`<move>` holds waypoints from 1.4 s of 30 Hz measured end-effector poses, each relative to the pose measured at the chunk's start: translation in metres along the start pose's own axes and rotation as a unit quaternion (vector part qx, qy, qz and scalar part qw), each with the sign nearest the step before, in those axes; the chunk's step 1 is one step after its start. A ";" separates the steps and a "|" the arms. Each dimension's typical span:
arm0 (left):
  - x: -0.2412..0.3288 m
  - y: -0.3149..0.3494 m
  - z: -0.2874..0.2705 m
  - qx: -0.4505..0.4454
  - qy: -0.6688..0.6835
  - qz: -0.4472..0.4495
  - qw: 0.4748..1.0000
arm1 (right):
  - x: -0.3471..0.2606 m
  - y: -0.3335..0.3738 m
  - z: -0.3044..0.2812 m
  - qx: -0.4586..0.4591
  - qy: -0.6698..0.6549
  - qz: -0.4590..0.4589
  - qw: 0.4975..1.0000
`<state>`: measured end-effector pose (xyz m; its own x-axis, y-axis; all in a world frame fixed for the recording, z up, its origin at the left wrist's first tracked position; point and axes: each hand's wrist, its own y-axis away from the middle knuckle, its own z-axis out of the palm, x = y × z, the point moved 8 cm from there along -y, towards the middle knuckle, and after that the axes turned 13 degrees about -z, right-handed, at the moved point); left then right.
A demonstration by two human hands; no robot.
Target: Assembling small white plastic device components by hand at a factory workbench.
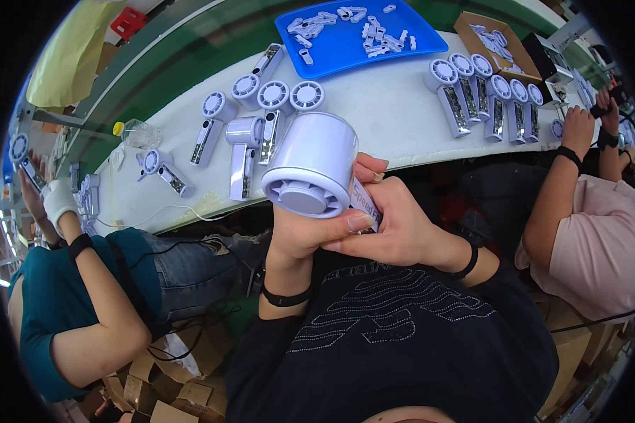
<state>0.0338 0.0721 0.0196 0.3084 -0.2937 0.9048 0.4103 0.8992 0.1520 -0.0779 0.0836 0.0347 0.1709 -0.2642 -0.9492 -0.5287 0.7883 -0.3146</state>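
Observation:
I hold a pale lavender handheld fan close in front of me, its round drum-shaped head tilted and its slotted end facing toward me. My left hand is closed around the fan below the head, thumb across the handle. Wrapped over the handle from the other side is my right hand, also closed. Most of the handle is hidden by my fingers; a small part with dark print shows between them. Just beyond, a cluster of similar fans lies on the white worktable, several with circuit boards showing in open handles.
A blue tray of small lavender parts and a cardboard box sit at the back. More open fans are lined up at right. Co-workers sit on both sides; the left one, in a teal shirt, handles another fan. A clear bottle lies left.

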 end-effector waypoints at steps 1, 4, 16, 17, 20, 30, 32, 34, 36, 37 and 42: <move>-0.001 0.002 0.001 -0.001 -0.001 0.002 1.000 | 0.004 0.001 0.002 0.000 -0.002 0.001 1.000; -0.004 0.003 -0.001 0.009 -0.004 -0.004 1.000 | 0.002 0.003 0.004 0.022 -0.008 -0.069 0.997; -0.010 -0.003 -0.009 0.114 0.038 -0.001 0.993 | 0.037 0.004 -0.005 -0.007 -0.185 0.130 0.974; -0.009 -0.002 -0.009 0.118 0.032 -0.003 0.992 | 0.039 0.005 -0.004 -0.006 -0.186 0.131 0.974; -0.012 -0.003 -0.014 0.119 0.023 -0.007 0.993 | 0.041 0.004 -0.001 -0.020 -0.180 0.114 0.977; -0.015 0.000 -0.016 0.104 0.077 -0.007 0.992 | 0.027 0.001 -0.009 -0.059 0.052 0.049 0.996; -0.013 0.000 -0.014 0.093 0.053 -0.005 0.994 | 0.019 0.001 -0.012 -0.063 0.058 0.017 0.996; -0.011 0.000 -0.010 0.069 0.007 -0.001 0.998 | 0.019 0.004 -0.013 -0.075 0.047 0.053 0.995; -0.012 0.001 -0.007 0.064 0.007 0.013 0.998 | 0.021 0.009 -0.013 -0.093 0.028 0.124 0.988; -0.012 0.001 -0.005 0.057 0.007 0.028 0.998 | 0.021 0.010 -0.012 -0.092 0.028 0.125 0.987; -0.017 0.004 0.007 0.021 0.031 -0.006 0.999 | 0.011 0.009 -0.013 -0.040 0.016 0.034 0.998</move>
<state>0.0245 0.0824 0.0075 0.3561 -0.3224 0.8771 0.3779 0.9081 0.1804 -0.0921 0.0808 0.0215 0.1058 -0.2306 -0.9673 -0.6039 0.7579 -0.2467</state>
